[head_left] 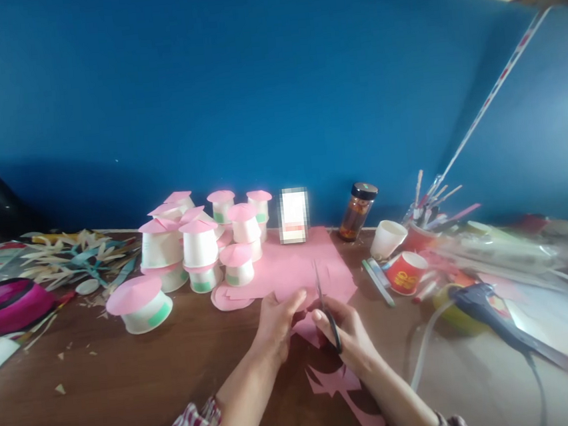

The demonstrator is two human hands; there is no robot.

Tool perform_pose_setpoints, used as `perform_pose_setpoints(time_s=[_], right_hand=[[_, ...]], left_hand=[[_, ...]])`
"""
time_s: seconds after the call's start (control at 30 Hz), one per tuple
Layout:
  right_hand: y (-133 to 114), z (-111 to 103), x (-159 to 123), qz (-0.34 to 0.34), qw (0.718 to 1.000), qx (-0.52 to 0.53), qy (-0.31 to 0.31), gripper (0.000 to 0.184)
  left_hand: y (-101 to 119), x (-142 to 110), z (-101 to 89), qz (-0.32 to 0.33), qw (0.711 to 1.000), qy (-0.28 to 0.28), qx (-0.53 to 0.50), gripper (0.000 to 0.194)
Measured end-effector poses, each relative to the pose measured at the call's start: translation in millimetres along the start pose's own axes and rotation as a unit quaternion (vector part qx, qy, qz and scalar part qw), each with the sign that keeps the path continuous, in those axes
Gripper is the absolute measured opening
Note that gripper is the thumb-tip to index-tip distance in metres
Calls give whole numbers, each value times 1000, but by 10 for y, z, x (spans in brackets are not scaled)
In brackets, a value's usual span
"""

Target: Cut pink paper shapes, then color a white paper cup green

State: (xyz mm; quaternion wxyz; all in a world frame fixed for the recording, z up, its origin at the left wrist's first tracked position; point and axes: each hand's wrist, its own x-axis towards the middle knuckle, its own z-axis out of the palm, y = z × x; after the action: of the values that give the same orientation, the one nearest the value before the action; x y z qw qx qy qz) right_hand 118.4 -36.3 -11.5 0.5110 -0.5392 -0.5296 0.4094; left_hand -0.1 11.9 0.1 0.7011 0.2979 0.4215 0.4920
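Observation:
My right hand [348,334] is closed round the black handles of a pair of scissors [324,303], whose blades point away from me into a piece of pink paper [306,298]. My left hand [278,321] grips the left side of that same pink piece, thumb on top. Both hands hover just above the brown table [130,388]. Pink paper scraps [346,391] lie under and in front of my right wrist. A larger pink sheet [301,258] lies flat behind the hands.
A cluster of upturned white paper cups with pink paper tops [201,244] stands at the back left. Right of the hands lie paper cups [405,271], an amber jar [357,211], a glue gun [478,301] and brushes. A pink bowl [9,305] sits at far left.

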Motion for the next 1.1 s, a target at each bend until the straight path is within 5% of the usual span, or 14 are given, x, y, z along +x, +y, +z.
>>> perform_pose_setpoints(time_s=[0.17,1.1], right_hand=[[-56,-13,-9,4,1000,-5,-14,40],[16,-20,2,0,999,-25,-24,35]], left_hand=[[48,-33,-1,-3,999,-47,0,22],[-85,17,-9,-19,999,3,-31,37]])
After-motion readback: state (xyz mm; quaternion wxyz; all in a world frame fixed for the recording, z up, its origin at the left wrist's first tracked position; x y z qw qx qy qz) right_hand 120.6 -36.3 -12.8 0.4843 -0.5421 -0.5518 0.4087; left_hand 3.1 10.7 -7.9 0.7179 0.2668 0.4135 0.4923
